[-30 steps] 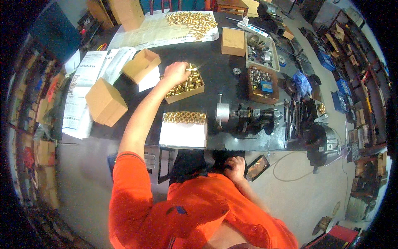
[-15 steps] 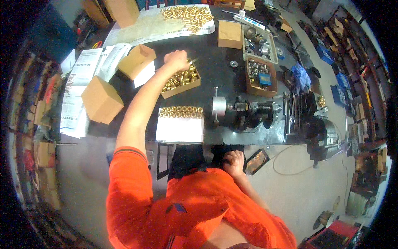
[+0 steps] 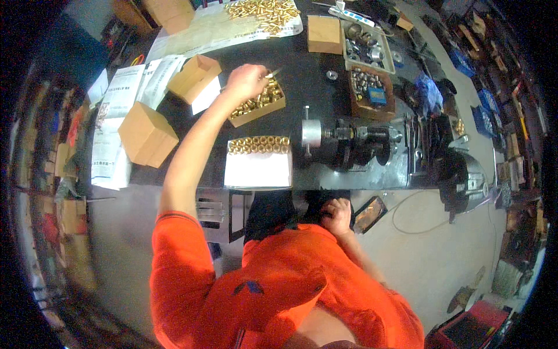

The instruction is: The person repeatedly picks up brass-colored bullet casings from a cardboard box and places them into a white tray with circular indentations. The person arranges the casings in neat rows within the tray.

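My left hand reaches over an open cardboard box filled with small brass fittings. Its fingers are pinched together at the box's far side, with a blurred glint at the tips; what they hold, if anything, is not clear. Closer to me stands a white box with brass fittings lined up in rows along its far part, round ends up. My right hand rests curled on my dark trousers below the table edge, with nothing visible in it.
Right of the white box sits a black machine with a silver cylinder. Behind it are a box of metal parts and a tray. Brown cartons lie on newspaper at left. Loose brass pieces cover the far paper.
The view has shifted, so the table appears slightly higher. My left hand has lifted a little at the brass fittings box, its fingertips now near the far edge. My right hand stays on my lap.
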`<state>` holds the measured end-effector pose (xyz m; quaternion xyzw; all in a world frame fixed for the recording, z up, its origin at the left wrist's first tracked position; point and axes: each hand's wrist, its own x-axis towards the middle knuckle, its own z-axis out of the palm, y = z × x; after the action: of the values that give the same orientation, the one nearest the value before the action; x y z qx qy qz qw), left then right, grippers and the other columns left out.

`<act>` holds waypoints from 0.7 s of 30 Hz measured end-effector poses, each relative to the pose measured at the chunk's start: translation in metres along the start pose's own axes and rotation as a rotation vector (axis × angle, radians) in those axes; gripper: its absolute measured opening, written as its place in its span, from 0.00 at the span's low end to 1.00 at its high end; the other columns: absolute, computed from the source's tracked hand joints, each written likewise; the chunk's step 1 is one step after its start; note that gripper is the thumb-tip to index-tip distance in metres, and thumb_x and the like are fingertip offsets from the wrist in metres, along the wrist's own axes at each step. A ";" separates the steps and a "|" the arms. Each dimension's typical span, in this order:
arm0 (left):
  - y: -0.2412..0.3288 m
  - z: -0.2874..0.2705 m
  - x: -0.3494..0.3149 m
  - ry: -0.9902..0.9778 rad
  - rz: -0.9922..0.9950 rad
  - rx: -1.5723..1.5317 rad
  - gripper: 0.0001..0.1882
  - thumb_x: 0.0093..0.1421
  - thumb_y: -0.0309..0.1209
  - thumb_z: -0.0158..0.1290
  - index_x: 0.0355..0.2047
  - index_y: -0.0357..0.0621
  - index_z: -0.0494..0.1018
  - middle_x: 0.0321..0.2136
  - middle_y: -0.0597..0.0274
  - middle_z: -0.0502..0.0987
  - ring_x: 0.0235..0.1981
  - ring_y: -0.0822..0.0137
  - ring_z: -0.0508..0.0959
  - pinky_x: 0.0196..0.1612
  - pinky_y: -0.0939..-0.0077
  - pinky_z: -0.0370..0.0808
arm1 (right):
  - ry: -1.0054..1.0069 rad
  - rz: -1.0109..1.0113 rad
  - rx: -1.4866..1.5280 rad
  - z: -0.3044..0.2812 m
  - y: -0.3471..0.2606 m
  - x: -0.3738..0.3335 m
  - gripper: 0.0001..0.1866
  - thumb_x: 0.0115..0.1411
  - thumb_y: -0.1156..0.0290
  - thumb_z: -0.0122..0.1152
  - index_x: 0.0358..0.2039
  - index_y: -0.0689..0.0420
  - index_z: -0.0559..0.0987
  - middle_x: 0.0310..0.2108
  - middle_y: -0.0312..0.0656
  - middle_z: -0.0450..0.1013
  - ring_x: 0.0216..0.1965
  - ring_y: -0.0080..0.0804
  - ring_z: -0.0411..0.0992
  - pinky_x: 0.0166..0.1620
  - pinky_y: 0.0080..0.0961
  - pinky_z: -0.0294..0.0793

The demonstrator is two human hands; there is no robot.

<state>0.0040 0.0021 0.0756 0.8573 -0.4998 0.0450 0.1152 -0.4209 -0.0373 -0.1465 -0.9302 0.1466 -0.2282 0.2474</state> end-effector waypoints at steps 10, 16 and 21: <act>0.074 -0.018 -0.171 -0.017 0.241 -0.267 0.07 0.51 0.30 0.58 0.31 0.43 0.76 0.28 0.58 0.74 0.27 0.58 0.78 0.30 0.65 0.74 | -0.054 -0.008 -0.015 0.003 0.003 -0.003 0.13 0.29 0.70 0.63 0.22 0.52 0.78 0.29 0.38 0.70 0.38 0.43 0.67 0.46 0.40 0.65; 0.095 0.026 -0.187 0.036 0.153 -0.220 0.10 0.55 0.31 0.55 0.39 0.48 0.73 0.27 0.56 0.75 0.30 0.51 0.78 0.31 0.59 0.74 | 0.003 -0.025 0.016 0.004 0.003 -0.002 0.14 0.29 0.71 0.62 0.23 0.53 0.78 0.28 0.38 0.70 0.36 0.43 0.68 0.45 0.39 0.66; 0.094 0.033 -0.183 0.049 0.118 -0.194 0.09 0.57 0.33 0.54 0.38 0.47 0.73 0.25 0.52 0.76 0.26 0.48 0.77 0.29 0.53 0.73 | 0.001 -0.016 0.007 -0.001 -0.002 0.000 0.13 0.30 0.72 0.61 0.23 0.52 0.79 0.26 0.37 0.69 0.35 0.42 0.68 0.44 0.39 0.66</act>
<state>-0.1700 0.1044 0.0225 0.8098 -0.5485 0.0242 0.2069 -0.4208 -0.0365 -0.1447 -0.9303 0.1383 -0.2315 0.2488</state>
